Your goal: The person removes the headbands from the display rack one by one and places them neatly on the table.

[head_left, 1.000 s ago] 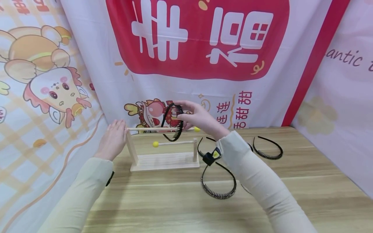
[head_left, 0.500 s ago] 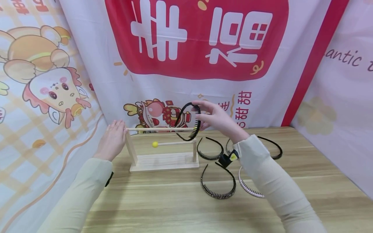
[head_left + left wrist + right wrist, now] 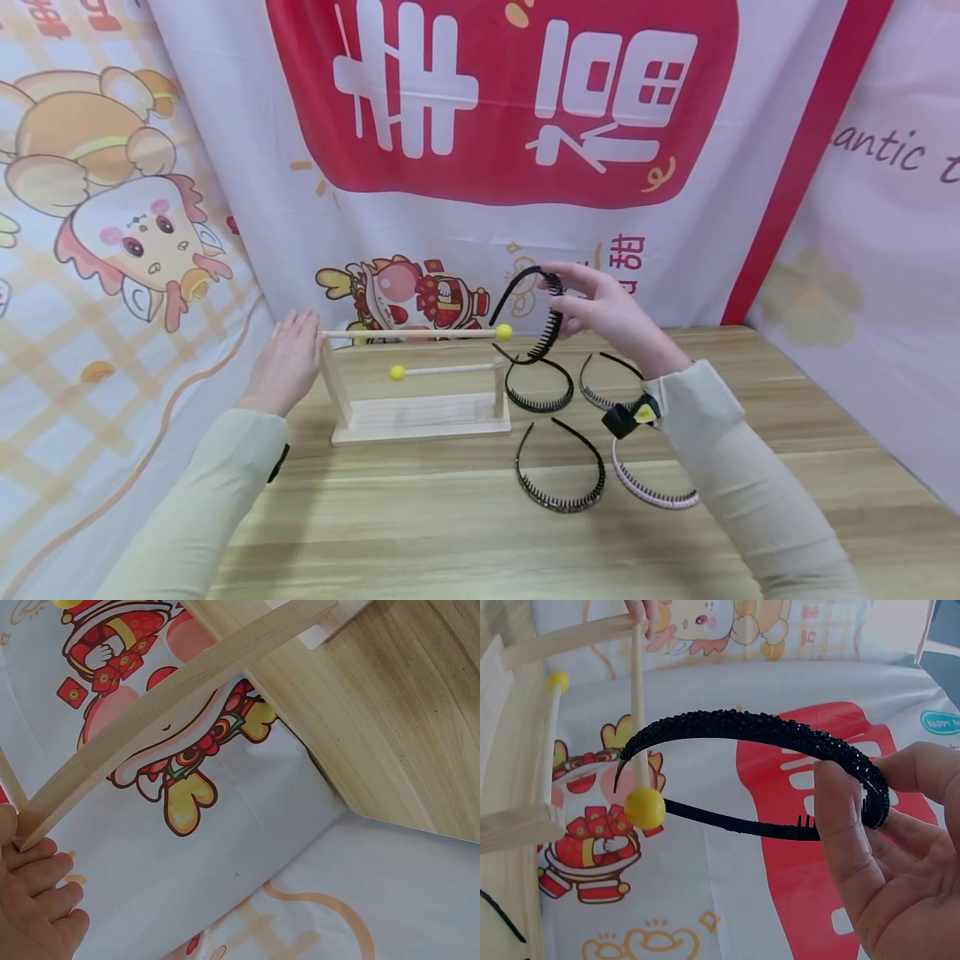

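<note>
My right hand point(image 3: 603, 312) pinches a black headband point(image 3: 742, 724) between thumb and fingers, in the air by the right end of a wooden rack point(image 3: 420, 417). Glittery beads cover its outside, and comb teeth line its inside. The headband's two ends lie close to the yellow ball point(image 3: 504, 332) that tips the rack's upper rod point(image 3: 412, 334), one above and one below it in the head view. My left hand point(image 3: 288, 358) holds the top of the rack's left post point(image 3: 142, 724), with the post's end between thumb and fingers in the left wrist view.
Several toothed headbands lie on the wooden table point(image 3: 390, 525) right of the rack: a black one point(image 3: 540, 404), a beaded one point(image 3: 562, 500), a pale pink one point(image 3: 660, 498) and another dark one point(image 3: 600, 398). A lower rod point(image 3: 450, 368) ends in a yellow ball. Printed cloth point(image 3: 450, 179) hangs behind.
My right hand has moved the black headband rightward along the upper rod to its ball end, uncovering the ball. My left hand stays on the post.
</note>
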Motion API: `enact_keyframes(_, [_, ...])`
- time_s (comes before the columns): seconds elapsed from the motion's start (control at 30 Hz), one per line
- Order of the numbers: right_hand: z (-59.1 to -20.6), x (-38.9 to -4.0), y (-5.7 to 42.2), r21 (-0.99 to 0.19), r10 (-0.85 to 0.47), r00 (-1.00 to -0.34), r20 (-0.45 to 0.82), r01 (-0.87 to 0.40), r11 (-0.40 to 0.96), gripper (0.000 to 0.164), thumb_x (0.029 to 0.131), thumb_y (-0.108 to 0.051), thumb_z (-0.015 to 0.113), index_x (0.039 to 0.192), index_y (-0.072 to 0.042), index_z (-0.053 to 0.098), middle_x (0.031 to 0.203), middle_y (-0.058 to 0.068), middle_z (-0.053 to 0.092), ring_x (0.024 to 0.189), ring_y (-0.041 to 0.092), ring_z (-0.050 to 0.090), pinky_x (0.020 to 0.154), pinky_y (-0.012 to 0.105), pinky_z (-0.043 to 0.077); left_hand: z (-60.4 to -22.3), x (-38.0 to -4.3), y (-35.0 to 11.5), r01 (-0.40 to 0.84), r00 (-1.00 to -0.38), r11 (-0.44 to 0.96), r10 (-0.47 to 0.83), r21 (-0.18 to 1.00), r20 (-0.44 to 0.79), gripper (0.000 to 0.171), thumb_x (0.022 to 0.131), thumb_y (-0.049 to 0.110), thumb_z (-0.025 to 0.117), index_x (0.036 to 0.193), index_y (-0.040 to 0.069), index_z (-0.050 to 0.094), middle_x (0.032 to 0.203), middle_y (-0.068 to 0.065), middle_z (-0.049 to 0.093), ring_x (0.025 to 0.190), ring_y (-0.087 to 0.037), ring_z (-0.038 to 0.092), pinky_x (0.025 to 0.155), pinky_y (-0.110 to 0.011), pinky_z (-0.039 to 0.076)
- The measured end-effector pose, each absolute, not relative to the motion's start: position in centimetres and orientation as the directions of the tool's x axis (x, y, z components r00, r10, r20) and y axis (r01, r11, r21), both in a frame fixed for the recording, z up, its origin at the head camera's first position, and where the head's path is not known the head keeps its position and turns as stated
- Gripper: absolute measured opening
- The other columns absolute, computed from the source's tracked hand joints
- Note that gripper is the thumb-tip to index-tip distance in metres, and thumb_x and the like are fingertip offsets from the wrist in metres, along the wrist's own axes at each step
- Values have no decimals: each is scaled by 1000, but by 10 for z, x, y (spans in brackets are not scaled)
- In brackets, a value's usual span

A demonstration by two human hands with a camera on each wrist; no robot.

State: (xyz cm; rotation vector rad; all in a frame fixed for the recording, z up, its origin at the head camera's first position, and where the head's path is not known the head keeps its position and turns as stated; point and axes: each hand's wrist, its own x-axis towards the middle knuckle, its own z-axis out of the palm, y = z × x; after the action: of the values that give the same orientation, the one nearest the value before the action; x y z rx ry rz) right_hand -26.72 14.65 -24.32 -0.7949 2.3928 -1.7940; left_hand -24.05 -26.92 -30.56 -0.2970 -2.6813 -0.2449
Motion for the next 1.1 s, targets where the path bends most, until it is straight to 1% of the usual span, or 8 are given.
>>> enact_keyframes(0.27, [-252,-263,177,-895,-387,-880,276,-382,230,52,91,-13,58,140,-14,40,134,10,47,65,22,58,67,38,56,-307,-240,-269,245,-884,963,173,115,435,43,100,12,33,130,-19,33,135,-37,30,127,-50,22,109,-52,8])
enact_keyframes(0.43, [-258,-260,199,-901,-337,-895,291,-376,219,50,91,-12,58,138,-13,42,131,10,49,66,20,57,67,40,56,-306,-240,-269,246,-882,963,173,114,437,43,100,11,34,130,-19,33,134,-37,31,127,-50,22,109,-52,8])
enact_keyframes(0.6, [-263,-255,218,-918,-281,-920,273,-336,209,50,92,-14,58,139,-15,41,131,11,49,75,21,59,68,36,56,-305,-241,-268,247,-880,962,174,115,443,42,99,10,35,129,-19,34,134,-37,31,126,-50,23,109,-53,9])
enact_keyframes(0.73, [-269,-252,232,-920,-236,-931,279,-330,212,50,93,-18,57,139,-15,40,132,9,48,76,20,59,68,34,56,-305,-241,-268,248,-880,962,174,116,443,42,99,10,35,129,-19,34,133,-37,31,126,-51,23,109,-53,9])
enact_keyframes(0.83, [-274,-250,242,-924,-225,-929,295,-337,178,51,93,-18,57,140,-13,39,129,4,50,73,19,59,67,32,56,-305,-241,-269,251,-879,961,175,117,444,41,99,10,36,129,-18,34,133,-37,32,126,-51,23,109,-53,9])
enact_keyframes(0.97, [-282,-247,254,-937,-201,-929,310,-334,100,51,92,-17,58,139,-10,40,122,0,55,80,16,59,65,30,56,-305,-240,-269,249,-879,962,175,113,443,42,99,11,36,129,-18,34,134,-37,31,126,-51,23,109,-52,8])
enact_keyframes(1.03, [-287,-247,261,-942,-192,-927,322,-334,30,50,92,-14,58,138,-8,41,118,-1,57,82,15,58,63,29,56,-305,-239,-269,247,-881,963,174,113,440,42,100,11,35,130,-19,33,134,-37,30,127,-51,22,109,-52,8])
enact_keyframes(1.1, [-292,-246,268,-944,-169,-930,326,-329,-11,48,91,-13,58,137,-8,43,114,-3,60,84,13,58,62,27,56,-305,-239,-269,245,-882,963,174,112,438,43,100,12,34,130,-19,33,134,-37,30,127,-50,22,109,-52,8])
